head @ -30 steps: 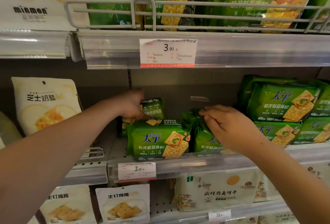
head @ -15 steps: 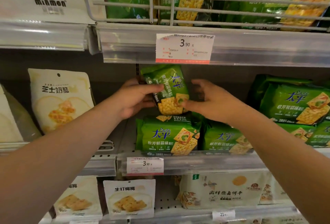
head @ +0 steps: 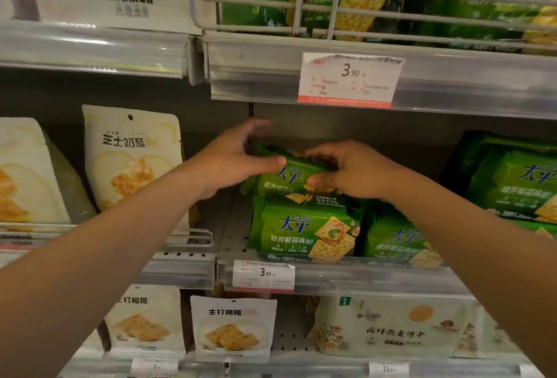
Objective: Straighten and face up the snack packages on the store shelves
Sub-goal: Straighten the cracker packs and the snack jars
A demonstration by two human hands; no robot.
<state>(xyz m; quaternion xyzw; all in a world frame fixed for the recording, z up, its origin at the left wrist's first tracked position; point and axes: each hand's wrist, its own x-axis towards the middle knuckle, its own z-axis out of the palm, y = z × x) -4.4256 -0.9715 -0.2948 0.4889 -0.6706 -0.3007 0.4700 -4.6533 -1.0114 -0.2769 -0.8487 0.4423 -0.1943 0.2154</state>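
Nearest to the camera, the two forearms come in from about 7 and 5 o'clock and meet at the middle shelf [head: 376, 279], a little above the centre of the view. The left hand [head: 229, 163] grips the left end of a green cracker pack [head: 289, 177], with the thumb lying across its front and the other fingers curled over the top edge; the right hand [head: 352, 171] holds the right end the same way, thumb below and fingers bent over the top. This held pack lies flat, label to the front, directly on top of a second green pack [head: 301, 233] that stands at the shelf edge, around 6 o'clock from the hands. I judge that the step in hand is setting the pack down as a second layer and squaring it. The next move seems to call for pushing it level with the front of the pack below and then letting go, one hand after the other, so it does not slide. Just beside, at 4 o'clock, a third green pack [head: 401, 242] is partly hidden under the right forearm. Farther to 3 o'clock sits a stack of the same packs [head: 512, 184], and at 9 o'clock white cheese snack pouches [head: 129, 160] stand apart. The upper shelf rail with a price tag [head: 349, 79] hangs at 12 o'clock and leaves limited room above the hands. How deep the shelf is behind the held pack I cannot tell.
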